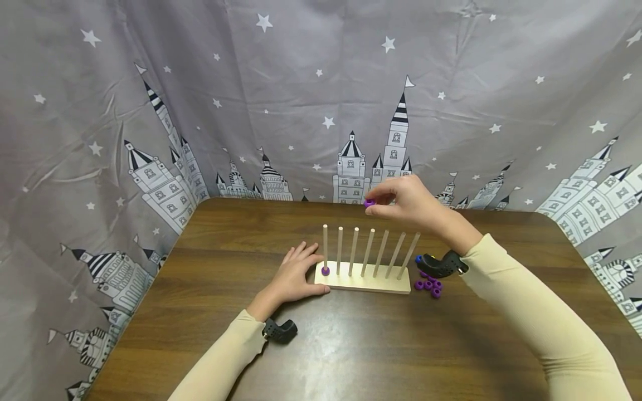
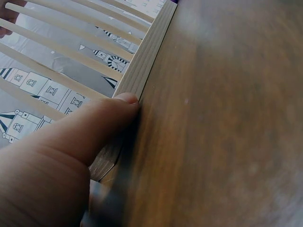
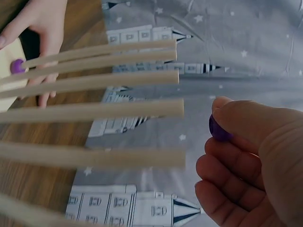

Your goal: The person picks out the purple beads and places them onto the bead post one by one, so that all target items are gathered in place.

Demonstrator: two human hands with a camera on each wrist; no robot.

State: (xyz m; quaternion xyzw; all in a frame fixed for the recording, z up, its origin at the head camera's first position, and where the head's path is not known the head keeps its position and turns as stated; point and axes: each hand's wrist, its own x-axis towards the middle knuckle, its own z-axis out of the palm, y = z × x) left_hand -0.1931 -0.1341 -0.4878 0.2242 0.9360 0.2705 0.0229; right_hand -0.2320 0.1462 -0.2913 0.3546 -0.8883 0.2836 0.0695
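A pale wooden peg stand (image 1: 371, 285) with a row of several upright pegs stands on the table. One purple bead (image 1: 325, 271) sits at the bottom of its leftmost peg. My left hand (image 1: 293, 277) holds the stand's left end, thumb along the front edge and the other fingers behind; in the left wrist view the thumb (image 2: 94, 127) presses on that edge. Above the pegs, my right hand (image 1: 408, 204) pinches another purple bead (image 3: 218, 130) between thumb and index finger, apart from every peg. Its remaining fingers curl loosely below the bead.
Several loose purple beads (image 1: 436, 293) lie right of the stand. A blue bead (image 1: 418, 259) and a bit of yellow show there, partly hidden by the black wrist camera (image 1: 438, 265). A grey castle-print curtain (image 1: 301, 83) hangs behind the brown wooden table (image 1: 351, 345).
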